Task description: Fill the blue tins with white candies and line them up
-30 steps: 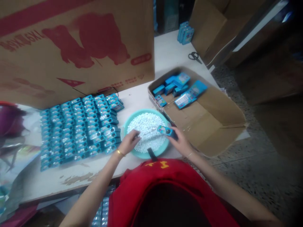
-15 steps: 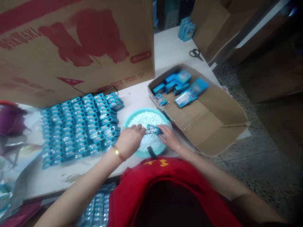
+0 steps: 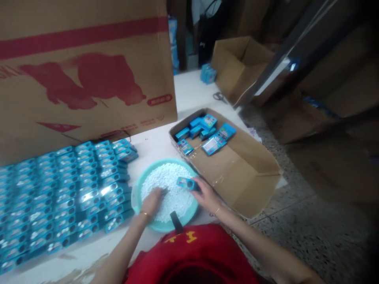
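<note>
A light-green basin point(image 3: 136, 197) is filled with small white pellets point(image 3: 174, 201). My left hand point(image 3: 153, 202) reaches down into the pellets at the basin's left side. Its fingertips are sunk among them and blurred, so what they grip is unclear. Over the basin's right side, my right hand point(image 3: 205, 194) grips a small blue box point(image 3: 186, 183) by its right end. A dark round opening shows on the box's upper face. Rows of similar blue boxes point(image 3: 65, 197) stand packed together to the left of the basin.
A shallow cardboard tray point(image 3: 248, 181) with several blue packs sits right of the basin. Behind the rows rises a large printed carton point(image 3: 118, 90). Scissors point(image 3: 219, 97) and a blue box stack point(image 3: 208, 74) lie at the table's far end, beside an open carton point(image 3: 237, 67).
My left hand has left the blue box and gone down into the pellets. My right hand keeps the box, now held alone. The camera view has shifted, moving the scene down and left.
</note>
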The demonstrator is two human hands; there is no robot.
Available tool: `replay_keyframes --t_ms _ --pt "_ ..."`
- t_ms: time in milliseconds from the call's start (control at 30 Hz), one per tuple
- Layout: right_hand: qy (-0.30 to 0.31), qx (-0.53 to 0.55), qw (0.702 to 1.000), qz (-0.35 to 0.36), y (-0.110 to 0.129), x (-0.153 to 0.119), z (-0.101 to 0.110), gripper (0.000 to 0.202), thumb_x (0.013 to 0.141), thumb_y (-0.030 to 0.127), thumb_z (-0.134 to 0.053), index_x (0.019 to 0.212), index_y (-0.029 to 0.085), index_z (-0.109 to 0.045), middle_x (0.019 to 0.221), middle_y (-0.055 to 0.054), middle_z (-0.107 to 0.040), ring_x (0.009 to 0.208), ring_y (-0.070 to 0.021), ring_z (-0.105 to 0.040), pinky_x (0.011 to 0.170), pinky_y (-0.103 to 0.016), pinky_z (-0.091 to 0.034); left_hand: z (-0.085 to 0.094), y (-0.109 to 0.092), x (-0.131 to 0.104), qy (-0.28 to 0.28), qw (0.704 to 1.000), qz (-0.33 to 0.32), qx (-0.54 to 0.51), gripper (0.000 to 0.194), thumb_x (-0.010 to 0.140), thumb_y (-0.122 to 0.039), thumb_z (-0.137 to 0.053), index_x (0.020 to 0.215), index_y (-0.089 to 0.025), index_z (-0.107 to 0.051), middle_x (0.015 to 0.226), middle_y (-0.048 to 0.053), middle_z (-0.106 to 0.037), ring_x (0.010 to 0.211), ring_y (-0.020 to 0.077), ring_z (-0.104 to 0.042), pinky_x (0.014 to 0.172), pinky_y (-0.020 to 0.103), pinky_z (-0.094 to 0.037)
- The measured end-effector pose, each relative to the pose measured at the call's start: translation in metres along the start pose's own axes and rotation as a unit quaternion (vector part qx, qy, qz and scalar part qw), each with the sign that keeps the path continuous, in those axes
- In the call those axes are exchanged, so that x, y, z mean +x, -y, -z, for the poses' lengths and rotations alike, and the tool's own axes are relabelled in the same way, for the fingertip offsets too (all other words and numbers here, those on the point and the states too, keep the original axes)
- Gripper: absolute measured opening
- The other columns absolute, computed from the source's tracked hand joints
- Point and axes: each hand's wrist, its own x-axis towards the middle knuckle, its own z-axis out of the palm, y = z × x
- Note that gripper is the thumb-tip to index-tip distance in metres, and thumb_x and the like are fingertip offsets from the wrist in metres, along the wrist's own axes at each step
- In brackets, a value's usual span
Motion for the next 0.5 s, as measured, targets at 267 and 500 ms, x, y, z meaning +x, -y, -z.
replay_keyframes --t_ms 267,500 --pt "-0.046 0.054 0.992 -0.103 -0.007 -0.005 0.007 0.042 0.085 0.038 -0.059 0.123 0.023 -0.049 0.118 -0.010 -0.062 0.110 -0.0249 -0.059 0.096 -0.043 -0.047 -0.021 -0.016 0.000 -0.007 0.988 -0.013 -0.155 0.023 0.089 -0.032 -0.048 0.107 -0.018 -0.055 0.100 0.007 -0.063 0.091 0.0181 -0.060 0.085 0.033 -0.049" --pt "-0.022 0.007 0.998 -0.050 -0.001 -0.001 -0.004 0.037 0.086 0.029 -0.054 0.123 0.023 -0.050 0.116 -0.010 -0.061 0.110 -0.0254 -0.058 0.096 -0.044 -0.047 0.079 -0.009 -0.047 -0.039 0.979 -0.110 -0.166 0.023 0.090 -0.034 -0.049 0.105 -0.019 -0.056 0.097 0.007 -0.062 0.087 0.0176 -0.058 0.082 0.032 -0.048"
